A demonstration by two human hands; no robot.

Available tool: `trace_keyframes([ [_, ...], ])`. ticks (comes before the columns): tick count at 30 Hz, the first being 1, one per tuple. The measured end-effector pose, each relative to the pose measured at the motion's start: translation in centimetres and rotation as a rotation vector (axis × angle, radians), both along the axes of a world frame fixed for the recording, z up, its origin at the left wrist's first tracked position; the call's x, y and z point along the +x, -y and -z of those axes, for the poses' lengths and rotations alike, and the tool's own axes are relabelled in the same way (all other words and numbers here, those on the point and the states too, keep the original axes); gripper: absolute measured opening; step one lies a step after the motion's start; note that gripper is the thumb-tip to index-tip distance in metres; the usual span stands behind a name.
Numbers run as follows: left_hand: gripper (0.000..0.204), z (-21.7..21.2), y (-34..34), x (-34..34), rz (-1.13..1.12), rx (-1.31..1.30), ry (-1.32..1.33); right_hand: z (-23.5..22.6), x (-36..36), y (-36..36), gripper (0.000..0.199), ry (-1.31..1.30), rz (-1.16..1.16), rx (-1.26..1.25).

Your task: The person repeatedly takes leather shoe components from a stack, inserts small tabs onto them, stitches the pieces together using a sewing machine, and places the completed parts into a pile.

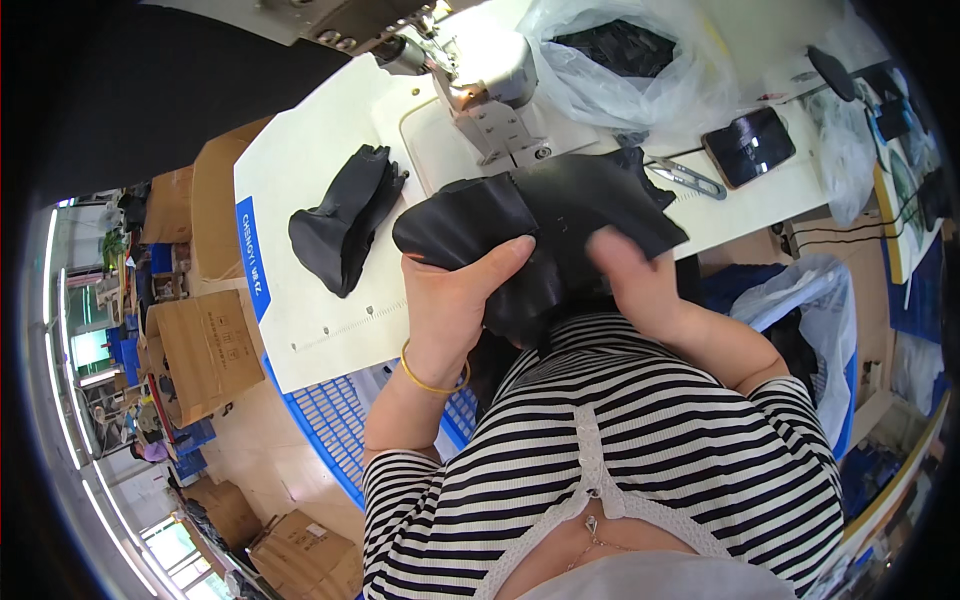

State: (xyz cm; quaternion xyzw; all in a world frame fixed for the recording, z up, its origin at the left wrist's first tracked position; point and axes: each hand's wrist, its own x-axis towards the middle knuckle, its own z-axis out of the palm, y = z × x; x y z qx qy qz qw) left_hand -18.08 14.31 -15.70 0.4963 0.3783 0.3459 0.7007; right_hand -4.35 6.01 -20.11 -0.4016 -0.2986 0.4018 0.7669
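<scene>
Across the front edge of the sewing table lies a black, smooth, leather-like piece, folded over at its left end. My left hand grips that folded end, thumb on top and fingers hidden beneath. Over the piece's right part is my right hand, smeared by motion; its fingers cannot be made out. Just beyond the piece stands the post of a sewing machine, with its lit needle area above. A second folded black piece rests on the table to the left.
Metal thread snips and a dark phone lie at the right. Behind them sits a clear plastic bag of black pieces. Blue baskets stand below the table, and cardboard boxes on the floor at left.
</scene>
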Motion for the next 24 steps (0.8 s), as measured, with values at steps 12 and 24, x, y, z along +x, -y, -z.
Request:
trace_keyframes([
  [12, 0.029, -3.4, -4.8, 0.3, 0.039, 0.010, 0.104, -4.1, 1.8, -5.2, 0.010, 0.181, 0.177, 0.028],
  [24, 0.017, -4.1, -11.1, 2.4, 0.026, -0.021, 0.123, -5.2, 4.1, -11.0, 0.014, 0.054, 0.101, -0.079],
])
